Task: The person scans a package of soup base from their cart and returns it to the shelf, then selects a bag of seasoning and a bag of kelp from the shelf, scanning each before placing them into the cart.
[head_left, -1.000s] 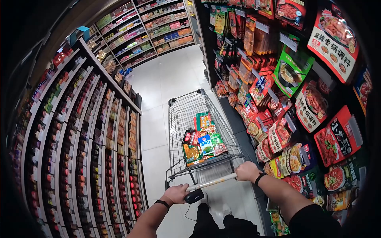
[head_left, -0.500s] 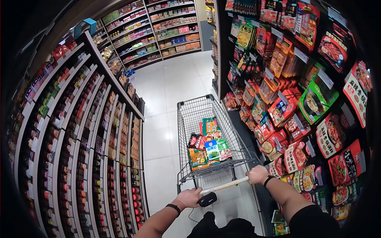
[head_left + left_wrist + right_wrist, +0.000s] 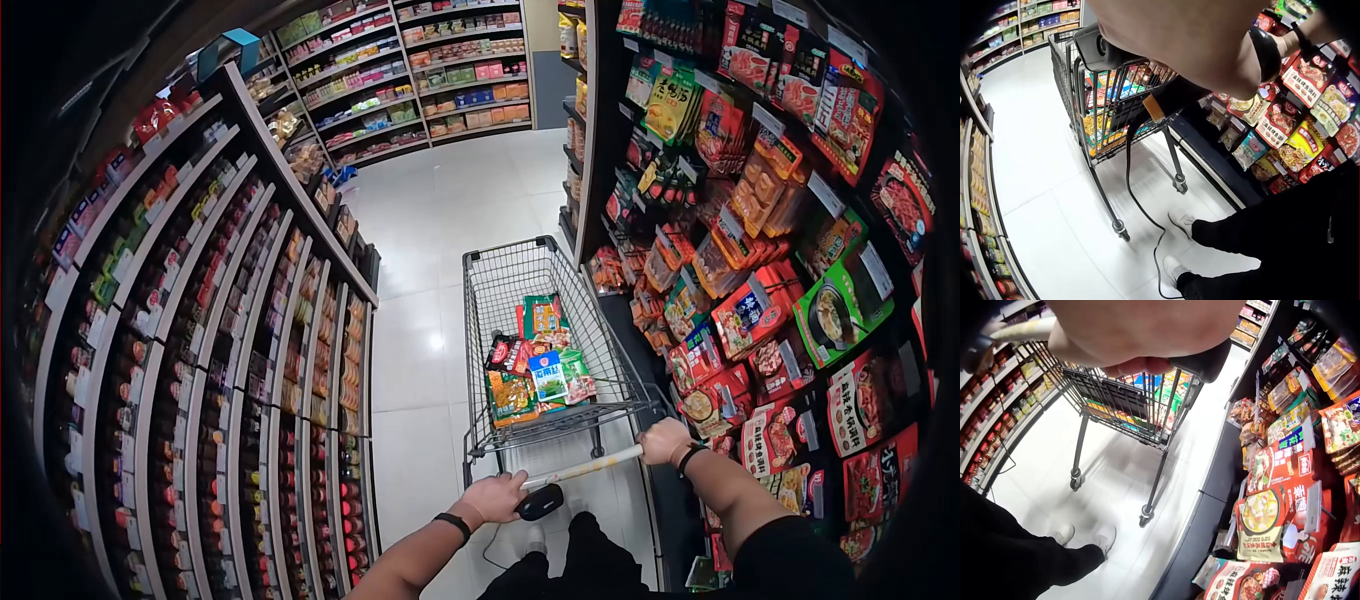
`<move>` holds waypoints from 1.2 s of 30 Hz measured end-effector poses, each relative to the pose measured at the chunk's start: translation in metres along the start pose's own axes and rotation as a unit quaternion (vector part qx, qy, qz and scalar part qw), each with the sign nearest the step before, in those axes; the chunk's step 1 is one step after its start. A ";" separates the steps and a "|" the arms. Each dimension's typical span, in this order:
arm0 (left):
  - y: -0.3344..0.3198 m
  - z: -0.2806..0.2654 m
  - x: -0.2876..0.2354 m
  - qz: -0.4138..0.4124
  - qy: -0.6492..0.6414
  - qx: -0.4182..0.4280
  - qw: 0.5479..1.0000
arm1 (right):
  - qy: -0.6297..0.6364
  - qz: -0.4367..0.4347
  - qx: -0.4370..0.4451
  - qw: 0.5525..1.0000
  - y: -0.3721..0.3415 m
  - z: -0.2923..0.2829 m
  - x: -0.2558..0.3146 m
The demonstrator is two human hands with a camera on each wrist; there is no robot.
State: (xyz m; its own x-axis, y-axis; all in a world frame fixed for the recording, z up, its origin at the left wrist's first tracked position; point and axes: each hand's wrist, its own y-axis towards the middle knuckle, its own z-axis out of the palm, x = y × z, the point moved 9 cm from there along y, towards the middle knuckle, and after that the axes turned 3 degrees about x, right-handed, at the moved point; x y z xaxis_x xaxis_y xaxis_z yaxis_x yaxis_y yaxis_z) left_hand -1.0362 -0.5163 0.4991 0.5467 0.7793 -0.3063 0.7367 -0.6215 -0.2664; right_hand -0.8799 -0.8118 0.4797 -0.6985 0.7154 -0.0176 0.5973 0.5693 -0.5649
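Observation:
Both hands grip the pale handle [image 3: 590, 466] of a grey wire shopping cart [image 3: 480, 300]. The left hand [image 3: 495, 497] holds its left end, beside a black device [image 3: 541, 502] with a thin cable. At the handle's right end is the right hand [image 3: 664, 440], close to the hanging shelf goods. Several food packets lie piled in the basket: a blue-and-white packet [image 3: 548, 377], a green packet [image 3: 577, 373], a red-and-black packet [image 3: 508, 353] and an orange-and-green packet [image 3: 511, 396] among them. In the wrist views, the fingers are mostly hidden behind the near hand.
Shelves of jars [image 3: 210, 380] line the left side. Hanging seasoning packets [image 3: 768, 310] fill the right rack, close to the cart's right side. Pale floor tiles [image 3: 420, 345] run between them toward a stocked back shelf [image 3: 460, 75].
The cart has rolled forward along the aisle with both hands still on its handle. The right rack's packets have slid down and rightward in view, and the feet have shifted.

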 end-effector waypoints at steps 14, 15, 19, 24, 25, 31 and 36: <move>0.064 -0.057 0.088 -0.053 0.024 0.025 0.998 | 0.063 -0.073 -0.067 0.993 0.088 -0.061 -0.055; 0.069 -0.062 0.096 -0.054 0.023 0.026 0.998 | 0.068 -0.083 -0.086 0.991 0.094 -0.069 -0.058; 0.087 -0.078 0.126 -0.063 0.033 0.031 0.997 | 0.093 -0.119 -0.136 0.979 0.119 -0.092 -0.074; 0.107 -0.094 0.165 -0.062 0.041 0.040 0.996 | 0.111 -0.122 -0.157 0.974 0.157 -0.115 -0.090; 0.112 -0.098 0.172 -0.066 0.055 0.046 0.995 | 0.101 -0.132 -0.181 0.969 0.159 -0.124 -0.091; 0.131 -0.123 0.220 -0.048 0.068 0.031 0.996 | 0.091 -0.091 -0.119 0.984 0.210 -0.151 -0.105; 0.142 -0.143 0.267 -0.030 0.066 0.013 0.997 | 0.077 -0.021 -0.023 0.997 0.249 -0.178 -0.113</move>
State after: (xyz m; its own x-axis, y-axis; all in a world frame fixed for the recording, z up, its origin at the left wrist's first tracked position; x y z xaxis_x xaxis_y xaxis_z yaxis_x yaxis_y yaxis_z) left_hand -0.7289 -0.3849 0.5104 0.5513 0.8175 -0.1666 0.7597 -0.5744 -0.3048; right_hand -0.5823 -0.6787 0.4880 -0.6562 0.7427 0.1337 0.5896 0.6152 -0.5233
